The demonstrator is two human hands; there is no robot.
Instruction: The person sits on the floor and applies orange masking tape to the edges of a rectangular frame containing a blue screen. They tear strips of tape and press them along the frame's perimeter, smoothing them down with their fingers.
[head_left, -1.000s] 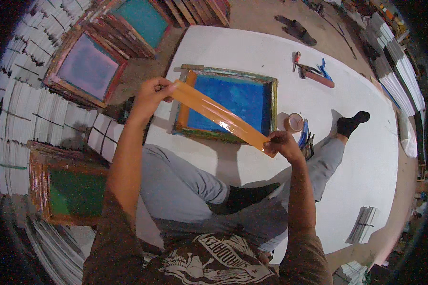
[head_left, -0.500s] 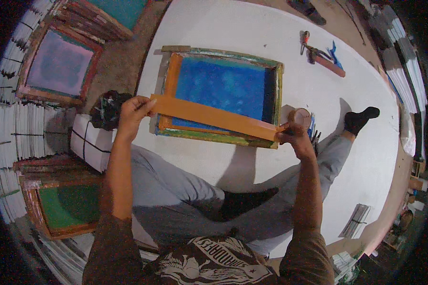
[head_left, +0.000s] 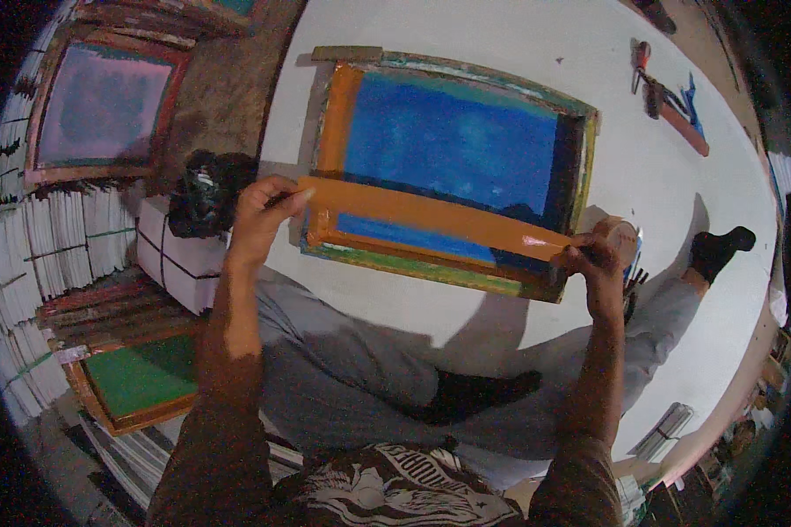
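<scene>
A long strip of brown tape (head_left: 431,213) is stretched between my two hands. My left hand (head_left: 265,218) pinches one end between thumb and fingers, beside the left rail of a wooden screen frame. The other end is pinched by my right hand (head_left: 594,267), near the frame's lower right corner. The strip crosses above the blue mesh (head_left: 453,132) and casts a shadow on it; the gap beneath is hard to judge. The screen frame (head_left: 448,275) lies on a white surface, its rails stained green and yellow. Brown tape (head_left: 337,123) lines its left inner edge.
A roll of tape (head_left: 622,235) stands right of the frame, by some pens. Tools (head_left: 672,110) lie far right. To the left are a black plastic bag (head_left: 209,191), a wrapped white bundle (head_left: 174,250), more frames (head_left: 105,105) and paper stacks. My legs surround the near side.
My view has shifted, so the frame appears larger. The strip's right end sits slightly farther up over the frame. Both hands still hold the tape.
</scene>
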